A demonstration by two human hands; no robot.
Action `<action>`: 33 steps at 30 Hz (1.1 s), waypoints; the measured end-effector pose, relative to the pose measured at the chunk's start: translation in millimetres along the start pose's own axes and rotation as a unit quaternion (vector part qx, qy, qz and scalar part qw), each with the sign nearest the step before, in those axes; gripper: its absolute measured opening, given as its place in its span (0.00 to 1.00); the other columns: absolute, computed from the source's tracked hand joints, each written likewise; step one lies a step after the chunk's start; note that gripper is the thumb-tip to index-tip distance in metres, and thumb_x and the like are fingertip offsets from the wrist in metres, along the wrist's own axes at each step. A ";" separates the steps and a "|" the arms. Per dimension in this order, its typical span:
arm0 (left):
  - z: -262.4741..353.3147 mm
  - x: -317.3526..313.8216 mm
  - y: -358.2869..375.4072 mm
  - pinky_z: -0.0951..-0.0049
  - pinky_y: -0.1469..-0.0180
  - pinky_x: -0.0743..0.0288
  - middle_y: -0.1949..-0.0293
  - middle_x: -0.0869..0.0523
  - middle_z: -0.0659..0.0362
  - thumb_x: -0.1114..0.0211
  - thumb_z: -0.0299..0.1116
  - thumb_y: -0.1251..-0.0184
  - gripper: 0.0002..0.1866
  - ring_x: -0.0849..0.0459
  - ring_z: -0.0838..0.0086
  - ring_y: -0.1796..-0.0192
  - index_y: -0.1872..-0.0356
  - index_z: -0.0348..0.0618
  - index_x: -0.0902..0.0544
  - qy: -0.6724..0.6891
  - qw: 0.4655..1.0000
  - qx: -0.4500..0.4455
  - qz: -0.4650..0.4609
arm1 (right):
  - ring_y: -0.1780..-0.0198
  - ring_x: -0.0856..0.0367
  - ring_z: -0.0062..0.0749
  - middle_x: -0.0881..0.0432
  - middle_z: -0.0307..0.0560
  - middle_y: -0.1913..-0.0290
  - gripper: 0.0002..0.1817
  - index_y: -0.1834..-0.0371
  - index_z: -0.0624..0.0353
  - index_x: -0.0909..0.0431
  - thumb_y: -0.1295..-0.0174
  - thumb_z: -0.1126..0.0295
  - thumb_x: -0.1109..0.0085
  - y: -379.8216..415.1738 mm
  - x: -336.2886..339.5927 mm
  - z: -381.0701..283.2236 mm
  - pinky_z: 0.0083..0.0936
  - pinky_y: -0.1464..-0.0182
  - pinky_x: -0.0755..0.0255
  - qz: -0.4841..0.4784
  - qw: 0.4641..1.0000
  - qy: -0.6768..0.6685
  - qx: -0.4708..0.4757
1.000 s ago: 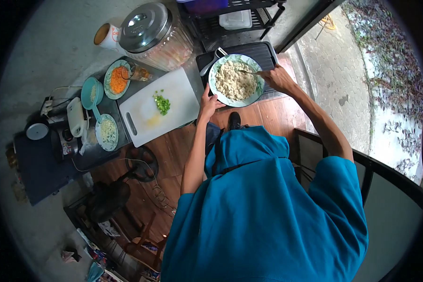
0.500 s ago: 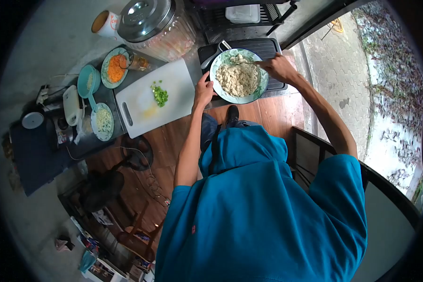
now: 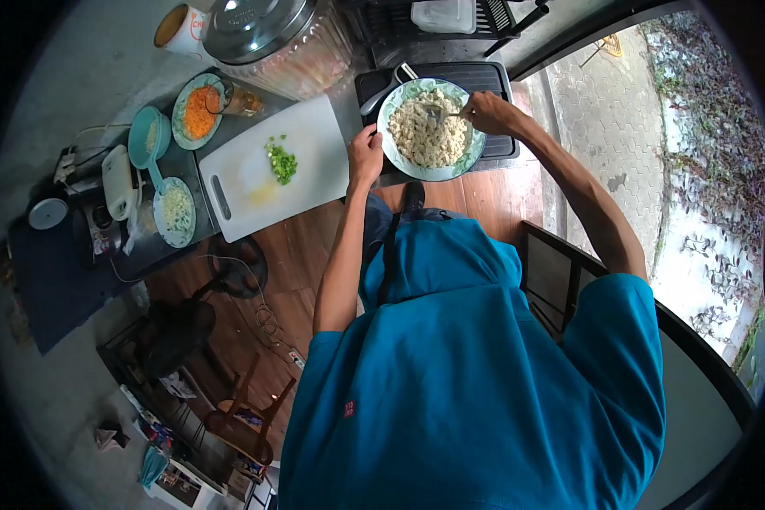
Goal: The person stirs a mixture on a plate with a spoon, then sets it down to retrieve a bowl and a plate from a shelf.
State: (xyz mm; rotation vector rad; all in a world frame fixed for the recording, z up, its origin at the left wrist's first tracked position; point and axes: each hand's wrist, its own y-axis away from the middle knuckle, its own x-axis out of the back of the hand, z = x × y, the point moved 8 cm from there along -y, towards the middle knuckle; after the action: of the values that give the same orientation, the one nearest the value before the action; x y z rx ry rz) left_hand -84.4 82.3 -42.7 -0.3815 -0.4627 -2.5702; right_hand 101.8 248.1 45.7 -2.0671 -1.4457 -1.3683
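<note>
My right hand (image 3: 490,114) is closed around the handle of a fork (image 3: 436,111), whose tines are in the pale, crumbly mash (image 3: 425,143). That mash fills a wide, green-patterned bowl (image 3: 471,151). At the bowl's left rim, my left hand (image 3: 365,156) grips the edge, the thumb side against it. Under the bowl lies a black ridged tray (image 3: 497,93). A utensil with a grey handle (image 3: 381,99) rests on the tray, partly hidden by the bowl. Left of my left hand, chopped green onion (image 3: 282,165) sits on a white cutting board (image 3: 246,157).
Shredded carrot fills a plate (image 3: 179,132) beside a glass (image 3: 242,102). A teal strainer (image 3: 142,138) and a plate of chopped white pieces (image 3: 160,223) stand farther left. A large lidded jar (image 3: 302,59) is behind the board; a dish rack (image 3: 391,30) stands at the back.
My right hand has shifted left and slightly up, and the fork has moved through the mash, its head now clearly visible. My left hand stays at the rim. The view has shifted slightly.
</note>
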 end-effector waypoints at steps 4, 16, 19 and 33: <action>11.0 1.0 -0.8 0.76 0.72 0.23 0.64 0.14 0.52 0.45 0.29 0.31 0.16 0.17 0.75 0.71 0.45 0.33 0.25 0.021 1.000 0.014 -0.009 | 0.70 0.18 0.59 0.22 0.69 0.77 0.10 0.76 0.72 0.24 0.46 0.73 0.49 -1.1 3.1 -8.2 0.43 0.68 0.22 -0.005 0.999 0.043 -0.024; -0.8 -3.0 -7.2 0.75 0.69 0.19 0.64 0.15 0.52 0.46 0.27 0.31 0.14 0.16 0.74 0.68 0.47 0.33 0.25 -0.036 0.999 -0.014 0.001 | 0.64 0.18 0.59 0.20 0.68 0.69 0.12 0.68 0.70 0.24 0.47 0.73 0.54 8.8 45.4 -55.6 0.44 0.60 0.22 0.015 0.988 0.110 -0.104; 5.3 -2.8 -4.8 0.74 0.69 0.19 0.63 0.15 0.52 0.46 0.28 0.31 0.15 0.16 0.74 0.68 0.47 0.32 0.25 -0.027 0.999 -0.027 -0.019 | 0.65 0.18 0.60 0.20 0.69 0.71 0.11 0.68 0.71 0.24 0.49 0.75 0.53 20.3 -2.4 -28.6 0.46 0.61 0.22 -0.001 0.988 0.095 -0.125; -4.6 -14.0 6.5 0.71 0.74 0.16 0.65 0.16 0.50 0.45 0.26 0.34 0.12 0.15 0.69 0.70 0.52 0.33 0.24 0.136 0.988 0.062 -0.024 | 0.71 0.18 0.57 0.22 0.70 0.75 0.09 0.74 0.70 0.21 0.48 0.78 0.52 33.6 -7.0 1.9 0.43 0.67 0.23 0.033 0.989 0.032 -0.137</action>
State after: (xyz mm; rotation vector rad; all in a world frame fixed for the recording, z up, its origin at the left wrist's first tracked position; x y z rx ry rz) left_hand -70.1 81.1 -50.1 0.0255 -0.5331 -2.5718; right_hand 130.6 229.6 48.3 -2.1871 -1.2078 -1.6695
